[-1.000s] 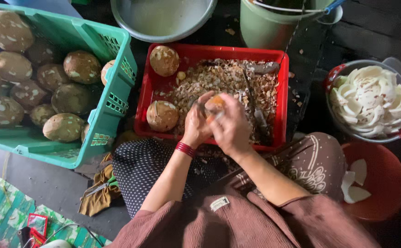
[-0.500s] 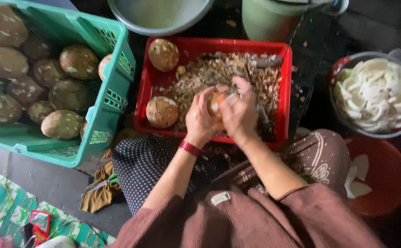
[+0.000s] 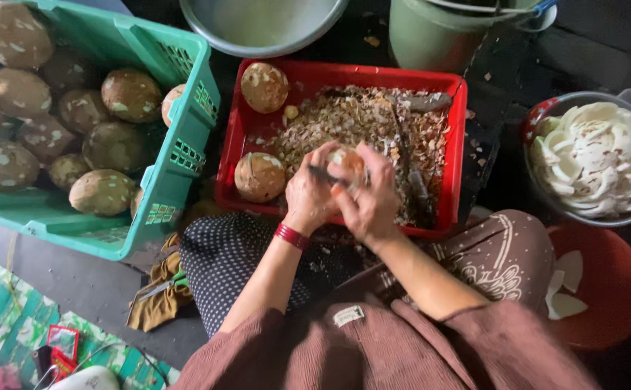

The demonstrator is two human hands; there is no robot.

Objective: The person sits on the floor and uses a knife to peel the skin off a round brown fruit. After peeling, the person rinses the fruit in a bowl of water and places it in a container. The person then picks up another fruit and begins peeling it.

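Red tray [image 3: 246, 130], near edge: left hand [image 3: 308, 198] clasping dark blade [image 3: 323, 175]; right hand [image 3: 370, 198] cupping pale peeled nut [image 3: 346, 160]. Two brown nuts [image 3: 259, 176] beside; shavings [image 3: 359, 123] behind.

The small round coconut [image 3: 347, 160] I'm gripping sits at centre frame, above the red tray [image 3: 258, 130]: partly pared, pale with brown flecks. A thin dark blade [image 3: 321, 173] lies across its left side, pointing left.
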